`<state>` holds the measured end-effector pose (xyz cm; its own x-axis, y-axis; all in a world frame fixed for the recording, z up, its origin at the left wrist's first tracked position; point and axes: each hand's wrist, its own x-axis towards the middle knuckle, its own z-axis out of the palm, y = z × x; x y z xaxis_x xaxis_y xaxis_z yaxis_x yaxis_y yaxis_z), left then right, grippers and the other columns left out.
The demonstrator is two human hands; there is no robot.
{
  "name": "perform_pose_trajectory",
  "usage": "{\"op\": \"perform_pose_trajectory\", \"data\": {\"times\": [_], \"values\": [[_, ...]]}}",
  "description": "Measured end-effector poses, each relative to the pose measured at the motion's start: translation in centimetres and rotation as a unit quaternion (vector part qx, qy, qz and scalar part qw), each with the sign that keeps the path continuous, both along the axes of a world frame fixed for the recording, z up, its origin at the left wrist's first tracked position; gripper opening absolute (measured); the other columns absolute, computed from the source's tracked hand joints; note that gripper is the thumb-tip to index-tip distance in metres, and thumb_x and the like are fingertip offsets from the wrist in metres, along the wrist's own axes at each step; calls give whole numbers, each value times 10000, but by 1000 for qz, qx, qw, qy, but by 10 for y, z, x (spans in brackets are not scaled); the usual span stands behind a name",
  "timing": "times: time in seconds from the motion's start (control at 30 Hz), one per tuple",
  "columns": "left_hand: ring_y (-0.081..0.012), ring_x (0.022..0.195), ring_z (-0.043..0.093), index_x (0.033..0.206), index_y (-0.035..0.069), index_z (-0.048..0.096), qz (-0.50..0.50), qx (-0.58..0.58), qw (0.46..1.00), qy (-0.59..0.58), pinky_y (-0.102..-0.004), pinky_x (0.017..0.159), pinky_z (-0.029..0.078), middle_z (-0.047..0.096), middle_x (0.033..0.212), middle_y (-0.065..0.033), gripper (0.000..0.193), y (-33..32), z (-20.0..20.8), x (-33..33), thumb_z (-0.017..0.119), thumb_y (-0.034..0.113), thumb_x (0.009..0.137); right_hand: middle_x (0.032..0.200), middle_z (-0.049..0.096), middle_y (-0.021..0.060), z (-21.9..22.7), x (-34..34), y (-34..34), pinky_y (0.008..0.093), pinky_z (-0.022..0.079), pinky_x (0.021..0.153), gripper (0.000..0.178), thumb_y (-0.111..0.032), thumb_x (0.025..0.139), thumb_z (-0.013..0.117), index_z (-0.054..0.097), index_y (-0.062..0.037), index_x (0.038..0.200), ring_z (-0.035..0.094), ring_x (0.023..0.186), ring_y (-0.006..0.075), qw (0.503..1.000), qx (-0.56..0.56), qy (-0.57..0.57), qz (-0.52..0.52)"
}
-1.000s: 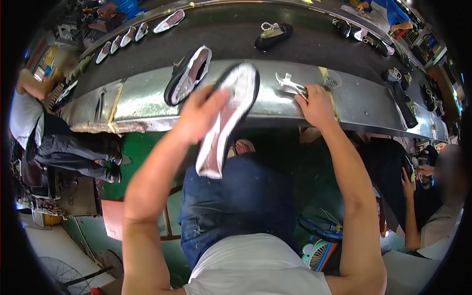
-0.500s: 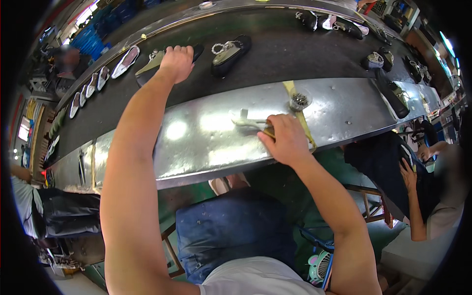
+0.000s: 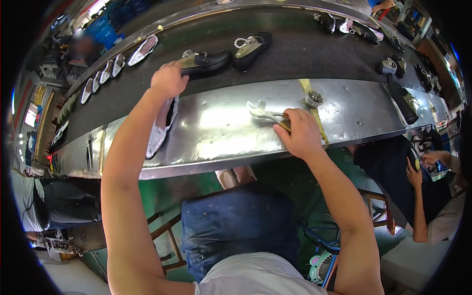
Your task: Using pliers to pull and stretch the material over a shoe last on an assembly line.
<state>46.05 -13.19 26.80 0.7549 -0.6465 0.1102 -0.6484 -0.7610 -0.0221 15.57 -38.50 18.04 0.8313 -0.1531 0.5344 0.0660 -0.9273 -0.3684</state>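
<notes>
My left hand (image 3: 168, 78) is at the left end of a black and olive shoe (image 3: 206, 63) with a chain-like trim, its fingers curled against that end. The shoe lies sideways on the dark belt. Below my left wrist, a white-lined shoe upper (image 3: 161, 130) leans across the metal ledge, partly hidden by my forearm. On the metal ledge (image 3: 216, 123), my right hand (image 3: 300, 129) is closed around the handles of silver lasting pincers (image 3: 265, 112), whose head points left. A clear cup of nails (image 3: 314, 97) stands just beyond my right hand.
Another black and olive shoe (image 3: 251, 50) lies on the belt (image 3: 290, 54). White-lined uppers (image 3: 142, 50) line its left side, and more shoes (image 3: 346, 27) sit far right. A black shoe (image 3: 403, 101) rests at the ledge's right. A person (image 3: 418, 189) works at right.
The view has shifted, moving the scene rightward. My left hand has slid from the shoe's top to its left end, and the shoe has turned. The white-lined upper beneath my forearm now shows.
</notes>
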Motion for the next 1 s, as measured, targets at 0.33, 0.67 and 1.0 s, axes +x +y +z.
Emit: {"op": "perform_pose_trajectory", "data": {"times": [0.33,0.67,1.0], "values": [[-240,1170,603,1483,8,393,126,-419,775,456,-388,1002,493,587,1336,-162,714,159,6,-47,649,414,955,1020,637,162,-2,-2,11,475,463,871,382,-321,853,725,608,-40,1083,597,977,381,1000,-8,-5,-20],[-181,1189,550,1533,65,326,97,-681,588,426,-316,1042,421,569,1329,-105,702,158,-159,-375,694,226,958,1092,640,160,-4,-15,18,483,417,943,415,-335,892,684,597,-36,1167,575,1060,371,993,-116,-28,-7],[-128,1157,518,1543,151,287,16,-575,599,557,-297,1034,411,570,1256,-42,632,175,-187,-403,619,181,1006,881,669,59,-19,-227,193,284,524,686,214,-194,987,598,596,-6,1087,634,739,110,752,457,454,140]]}}
